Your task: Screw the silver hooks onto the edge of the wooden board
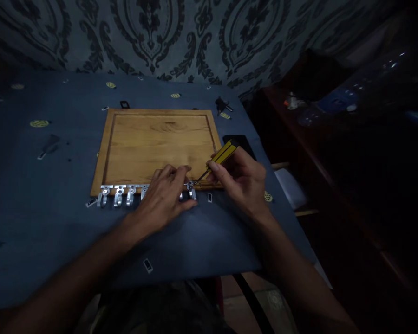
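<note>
A framed wooden board (160,144) lies flat on the table. Along its near edge runs a metal hook rail (120,191) with several hooks hanging over the side. My left hand (165,195) holds the rail against the board, fingers on top and thumb by the hooks, hiding the rail's middle. In my right hand (245,181) is a yellow and black screwdriver (225,154), gripped by the handle and slanting down to the left. Its tip meets the rail near the rightmost hook (192,191); any screw there is too small to make out.
A blue patterned cloth (55,208) covers the table. A dark flat object (242,144) lies right of the board, and a small dark item (224,105) beyond its far right corner. On the right, a plastic bottle (337,99) lies on a dark reddish surface. A patterned wall (202,41) stands behind.
</note>
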The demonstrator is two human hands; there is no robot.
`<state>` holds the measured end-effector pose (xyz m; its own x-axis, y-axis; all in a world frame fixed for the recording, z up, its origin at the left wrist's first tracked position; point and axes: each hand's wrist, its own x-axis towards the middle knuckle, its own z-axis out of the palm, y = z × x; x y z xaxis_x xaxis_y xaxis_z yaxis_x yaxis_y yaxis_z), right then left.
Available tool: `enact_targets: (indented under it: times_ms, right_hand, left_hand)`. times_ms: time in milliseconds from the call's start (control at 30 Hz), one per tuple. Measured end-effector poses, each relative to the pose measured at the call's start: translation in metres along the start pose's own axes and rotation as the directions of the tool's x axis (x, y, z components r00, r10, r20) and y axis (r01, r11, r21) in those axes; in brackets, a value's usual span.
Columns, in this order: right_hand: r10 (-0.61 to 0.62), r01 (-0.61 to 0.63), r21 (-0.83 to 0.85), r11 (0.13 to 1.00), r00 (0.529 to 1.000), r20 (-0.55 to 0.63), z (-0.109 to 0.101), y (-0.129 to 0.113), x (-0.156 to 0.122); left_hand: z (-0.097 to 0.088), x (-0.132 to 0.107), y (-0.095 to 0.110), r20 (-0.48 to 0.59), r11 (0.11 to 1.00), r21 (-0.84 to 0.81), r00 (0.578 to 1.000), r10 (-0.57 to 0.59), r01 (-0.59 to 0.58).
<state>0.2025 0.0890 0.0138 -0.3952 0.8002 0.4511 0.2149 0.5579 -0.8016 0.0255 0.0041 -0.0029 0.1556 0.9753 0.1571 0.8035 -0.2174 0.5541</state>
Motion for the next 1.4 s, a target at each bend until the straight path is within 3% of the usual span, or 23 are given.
enact_targets:
  times_ms: [167,367,933,1167,1400]
  right_hand:
    - [0.003,-0.003,0.039,0.999,1.000,-0.010,0.001,-0.001,-0.002]
    - [0.001,0.007,0.078,0.997,0.995,-0.105,0.002,-0.001,-0.003]
    - [-0.134,0.134,-0.076,0.988,0.991,0.009,0.004,-0.005,0.000]
    - [-0.080,0.081,-0.060,0.995,0.997,0.018,0.004,-0.006,-0.001]
    - [-0.114,0.117,-0.080,0.990,0.993,0.037,0.003,-0.005,0.000]
  left_hand:
    - [0.000,0.000,0.001,0.005,1.000,-0.006,1.000,-0.015,0.015]
    - [-0.001,0.000,0.001,0.009,1.000,0.002,1.000,-0.018,0.018]
    - [-0.005,0.000,0.003,0.000,0.999,0.043,1.000,0.003,-0.003]
    - [-0.019,0.000,0.004,-0.027,0.998,0.061,1.000,-0.011,0.013]
    - [-0.014,0.002,0.008,0.028,0.997,0.080,1.000,-0.011,0.009]
